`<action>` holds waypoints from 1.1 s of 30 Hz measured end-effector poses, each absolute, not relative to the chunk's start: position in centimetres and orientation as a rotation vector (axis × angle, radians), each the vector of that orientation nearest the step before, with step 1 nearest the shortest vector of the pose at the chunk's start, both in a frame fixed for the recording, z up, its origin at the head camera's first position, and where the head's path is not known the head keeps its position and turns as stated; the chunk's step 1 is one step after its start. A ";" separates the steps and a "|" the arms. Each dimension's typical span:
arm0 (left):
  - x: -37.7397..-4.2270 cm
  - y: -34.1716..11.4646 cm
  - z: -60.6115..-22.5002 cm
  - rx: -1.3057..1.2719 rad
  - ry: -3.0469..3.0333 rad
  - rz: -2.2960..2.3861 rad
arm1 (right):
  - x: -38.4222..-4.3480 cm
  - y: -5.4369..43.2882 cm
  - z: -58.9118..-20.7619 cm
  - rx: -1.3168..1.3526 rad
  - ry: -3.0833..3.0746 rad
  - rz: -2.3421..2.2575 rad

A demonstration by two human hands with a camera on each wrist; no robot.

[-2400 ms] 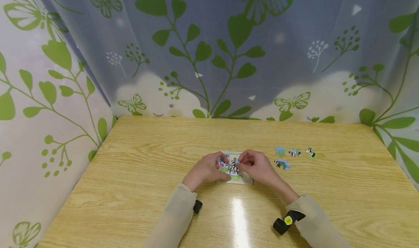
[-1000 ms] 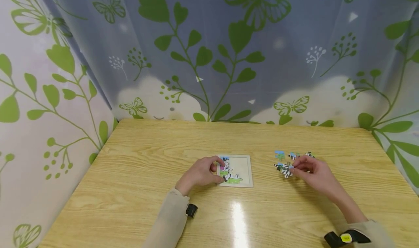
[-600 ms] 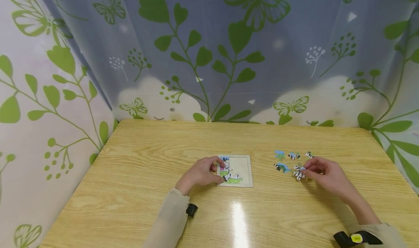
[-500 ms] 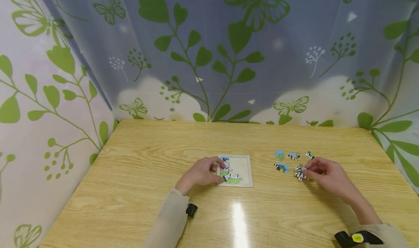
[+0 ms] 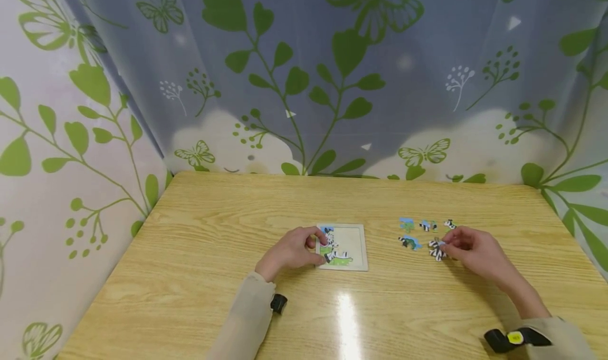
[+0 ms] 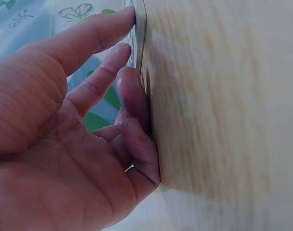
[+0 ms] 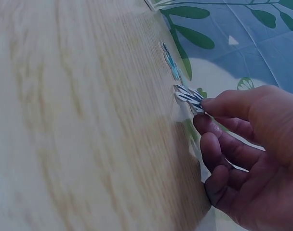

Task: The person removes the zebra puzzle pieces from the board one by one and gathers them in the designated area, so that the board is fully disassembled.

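A small square puzzle board with a pale rim lies mid-table. Zebra-picture pieces fill its left side and bottom; the rest of its bed is bare. My left hand rests at the board's left edge, thumb and forefinger touching it. In the left wrist view, the thumb lies on the board's edge and the other fingers bend against the table. To the right, my right hand pinches a striped zebra puzzle piece between thumb and forefinger. The right wrist view shows that piece tilted at the fingertips.
Several loose puzzle pieces lie beyond the right hand: a blue-green one, a striped one, a black-and-white one and a dark one with blue. A patterned curtain hangs behind the wooden table.
My right hand has carried the zebra piece from over the board to the right, beside the loose pieces, where it now turns slightly. My left hand has stayed at the board's left edge.
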State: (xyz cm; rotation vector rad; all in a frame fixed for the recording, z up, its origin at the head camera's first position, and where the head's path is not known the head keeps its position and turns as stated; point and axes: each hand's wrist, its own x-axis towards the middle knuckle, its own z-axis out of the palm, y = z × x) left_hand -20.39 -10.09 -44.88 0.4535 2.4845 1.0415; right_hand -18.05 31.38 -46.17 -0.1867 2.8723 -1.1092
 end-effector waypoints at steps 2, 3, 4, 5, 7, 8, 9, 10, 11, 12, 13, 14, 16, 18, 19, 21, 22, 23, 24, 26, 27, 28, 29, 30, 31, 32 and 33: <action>-20.4 -10.1 -44.8 0.447 2.482 1.045 | -18.2 31.3 -46.2 -0.192 2.895 -1.076; -20.4 -10.1 -44.8 0.444 2.480 1.046 | -18.3 31.2 -46.1 -0.197 2.903 -1.062; -20.4 -10.1 -44.8 0.440 2.477 1.051 | -18.3 31.2 -46.1 -0.198 2.908 -1.052; -20.4 -10.1 -44.7 0.433 2.476 1.053 | -18.4 31.1 -46.1 -0.204 2.915 -1.044; -20.5 -10.1 -44.7 0.422 2.473 1.059 | -18.5 31.1 -46.1 -0.212 2.924 -1.033; -20.5 -10.0 -44.7 0.416 2.471 1.061 | -18.5 31.1 -46.1 -0.214 2.931 -1.026; -20.5 -10.0 -44.7 0.409 2.469 1.065 | -18.6 31.1 -46.1 -0.215 2.938 -1.019; -20.5 -10.0 -44.7 0.402 2.467 1.068 | -18.6 31.1 -46.2 -0.215 2.946 -1.010; -20.5 -10.0 -44.7 0.396 2.465 1.070 | -18.7 31.1 -46.2 -0.213 2.952 -1.004; -20.5 -10.0 -44.8 0.392 2.463 1.073 | -18.7 31.1 -46.2 -0.212 2.958 -0.998; -20.5 -10.0 -44.8 0.387 2.459 1.077 | -18.7 31.1 -46.3 -0.211 2.964 -0.991; -20.5 -10.0 -44.8 0.384 2.457 1.079 | -18.7 31.1 -46.3 -0.210 2.969 -0.987; -20.5 -9.9 -44.8 0.382 2.453 1.085 | -18.7 31.1 -46.4 -0.211 2.977 -0.984; -20.5 -9.9 -44.8 0.383 2.451 1.089 | -18.6 31.1 -46.4 -0.215 2.982 -0.986; -20.5 -9.9 -44.8 0.383 2.450 1.090 | -18.5 31.1 -46.4 -0.217 2.983 -0.990; -20.5 -9.9 -44.8 0.385 2.451 1.089 | -18.4 31.0 -46.4 -0.226 2.987 -1.001; -20.5 -9.9 -44.9 0.385 2.451 1.089 | -18.3 31.0 -46.4 -0.234 2.989 -1.011; -20.5 -9.9 -44.9 0.386 2.452 1.088 | -18.2 30.9 -46.3 -0.239 2.990 -1.020; -20.5 -9.9 -44.9 0.389 2.454 1.087 | -18.1 30.8 -46.3 -0.245 2.991 -1.032; -20.5 -9.9 -44.9 0.393 2.458 1.084 | -18.0 30.5 -46.2 -0.255 2.994 -1.055; -20.5 -9.9 -44.9 0.397 2.459 1.083 | -17.9 30.3 -46.2 -0.261 2.991 -1.067; -20.5 -9.9 -44.9 0.400 2.460 1.082 | -17.9 30.1 -46.1 -0.267 2.986 -1.075; -20.5 -9.9 -44.9 0.403 2.461 1.081 | -17.9 29.8 -46.0 -0.274 2.984 -1.082; -20.5 -9.9 -44.9 0.405 2.460 1.080 | -17.8 29.5 -46.0 -0.284 2.983 -1.090; -20.5 -10.0 -44.9 0.406 2.460 1.080 | -17.8 29.2 -45.9 -0.294 2.979 -1.099; -20.5 -10.0 -44.9 0.407 2.458 1.080 | -17.8 28.8 -45.8 -0.303 2.972 -1.106; -20.5 -10.0 -44.9 0.407 2.456 1.084 | -17.8 28.4 -45.7 -0.313 2.968 -1.106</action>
